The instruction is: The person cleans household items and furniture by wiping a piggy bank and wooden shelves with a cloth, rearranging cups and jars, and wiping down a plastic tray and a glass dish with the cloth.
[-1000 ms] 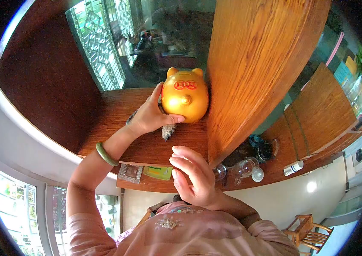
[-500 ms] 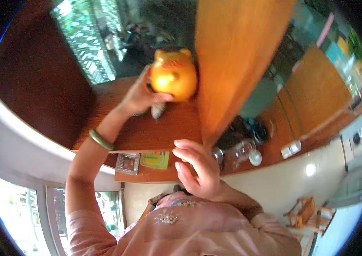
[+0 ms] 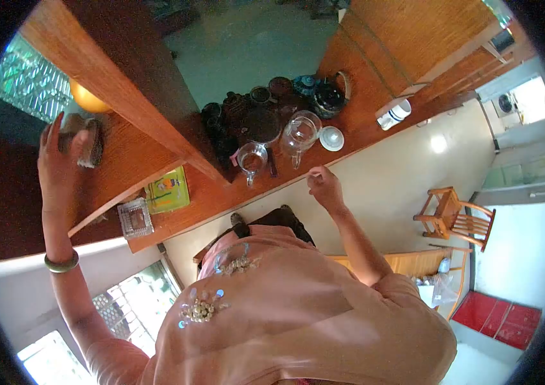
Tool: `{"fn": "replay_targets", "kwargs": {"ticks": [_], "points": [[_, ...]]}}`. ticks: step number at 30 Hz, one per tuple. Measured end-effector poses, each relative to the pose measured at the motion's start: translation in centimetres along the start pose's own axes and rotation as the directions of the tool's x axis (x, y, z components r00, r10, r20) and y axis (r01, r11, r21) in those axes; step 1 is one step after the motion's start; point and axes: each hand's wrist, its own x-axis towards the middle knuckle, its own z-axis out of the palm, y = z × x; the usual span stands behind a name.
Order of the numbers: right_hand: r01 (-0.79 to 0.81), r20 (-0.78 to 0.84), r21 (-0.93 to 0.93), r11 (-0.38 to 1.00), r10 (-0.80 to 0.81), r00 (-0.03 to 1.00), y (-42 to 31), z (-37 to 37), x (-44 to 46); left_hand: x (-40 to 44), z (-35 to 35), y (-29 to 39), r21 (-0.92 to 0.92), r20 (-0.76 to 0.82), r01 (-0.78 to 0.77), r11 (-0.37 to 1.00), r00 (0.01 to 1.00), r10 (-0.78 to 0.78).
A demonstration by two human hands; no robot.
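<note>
My left hand [image 3: 59, 157] is at the upper left, inside the wooden shelf, with a green bangle [image 3: 62, 262] on the wrist. Its thumb lies across a grey, ridged, cloth-like bundle [image 3: 93, 144], with the fingers on the far side. Just beyond sits a round gold figurine [image 3: 88, 97], mostly hidden by an upright wooden panel [image 3: 125, 83]. My right hand [image 3: 326, 187] hangs in front of the counter edge, fingers curled in, nothing visible in it. A glass jug [image 3: 301, 131] and a white lid [image 3: 331, 138] are nearest to it.
Dark teaware [image 3: 263, 122], a glass cup [image 3: 252, 158] and a kettle [image 3: 330, 97] crowd the counter. A white mug [image 3: 394, 114] lies farther right. A glass ashtray [image 3: 135, 218] and a green packet [image 3: 170, 190] are on the lower ledge. Behind stands a wooden chair [image 3: 455, 215].
My left hand has let go of the gold figurine, which stays on the shelf. The view has swung right. My right hand has moved away from the shelf, and its spread fingers have curled.
</note>
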Motion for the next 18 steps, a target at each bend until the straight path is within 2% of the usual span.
{"fn": "replay_targets", "kwargs": {"ticks": [1, 2, 3, 4, 5, 7, 8, 9, 11, 12, 13, 14, 15, 16, 17, 18], "points": [[0.014, 0.019, 0.000, 1.000, -0.014, 1.000, -0.1, 0.1, 1.0, -0.1, -0.2, 0.2, 0.012, -0.002, 0.020, 1.000, 1.000, -0.020], [-0.238, 0.132, 0.069, 0.969, 0.228, 0.965, -0.3, 0.5, 2.0, 0.0, -0.4, 0.3, 0.158, -0.102, -0.012, 0.987, 0.994, 0.029], [-0.481, 0.257, 0.100, 0.871, 0.444, 0.858, -0.5, 0.4, 3.1, -0.2, -0.7, 0.6, 0.306, -0.189, -0.030, 0.952, 0.978, 0.092], [-0.562, 0.488, 0.184, 0.806, 0.422, 0.764, 0.0, 0.3, 4.2, -0.6, -1.1, 1.3, 0.361, -0.259, 0.054, 0.931, 0.965, 0.044], [-0.552, 0.504, 0.178, 0.815, 0.406, 0.762, 0.5, 0.4, 5.0, -1.2, -1.7, 2.5, 0.377, -0.262, 0.073, 0.923, 0.964, 0.031], [-0.707, 0.739, 0.233, 0.668, 0.350, 0.575, 1.0, 1.0, 6.1, -3.1, -2.9, 6.2, 0.253, -0.410, 0.000, 0.967, 0.906, 0.107], [-0.733, 0.727, 0.268, 0.625, 0.368, 0.580, 1.4, 1.3, 6.2, -4.3, -3.3, 8.3, 0.228, -0.431, -0.069, 0.971, 0.887, 0.164], [-0.730, 0.740, 0.254, 0.634, 0.358, 0.569, 1.8, 1.9, 6.2, -5.6, -3.2, 10.5, 0.204, -0.425, -0.072, 0.976, 0.892, 0.154], [-0.568, 0.478, 0.231, 0.790, 0.417, 0.773, 2.1, 2.9, 5.8, -8.1, -2.0, 14.0, 0.254, -0.382, -0.069, 0.965, 0.909, 0.166], [-0.474, 0.406, 0.295, 0.830, 0.340, 0.848, 1.8, 3.0, 5.5, -9.5, -1.1, 15.7, 0.166, -0.329, -0.068, 0.984, 0.936, 0.121], [-0.409, 0.481, 0.464, 0.785, 0.164, 0.861, 3.4, 3.5, 5.4, -10.8, -0.2, 17.2, 0.088, -0.292, -0.053, 0.995, 0.953, 0.077], [-0.552, 0.630, 0.488, 0.676, 0.165, 0.759, 2.0, 2.2, 5.7, -11.9, 0.4, 18.4, -0.017, -0.108, -0.064, 0.998, 0.992, 0.062], [-0.667, 0.669, 0.453, 0.591, 0.270, 0.693, 2.0, 2.5, 6.0, -13.8, 2.7, 19.2, 0.028, -0.156, -0.172, 0.985, 0.972, 0.174], [-0.749, 0.765, 0.397, 0.531, 0.260, 0.589, 1.8, 1.8, 6.6, -15.2, 3.6, 21.0, -0.135, -0.169, -0.152, 0.979, 0.977, 0.129], [-0.805, 0.830, 0.367, 0.467, 0.225, 0.510, 2.8, 1.8, 7.1, -15.8, 4.2, 23.0, -0.241, -0.072, -0.068, 0.968, 0.996, 0.052], [-0.855, 0.873, 0.364, 0.368, 0.186, 0.451, 4.0, 2.8, 8.1, -16.2, 6.2, 23.9, -0.192, -0.131, -0.093, 0.977, 0.989, 0.068]]}}
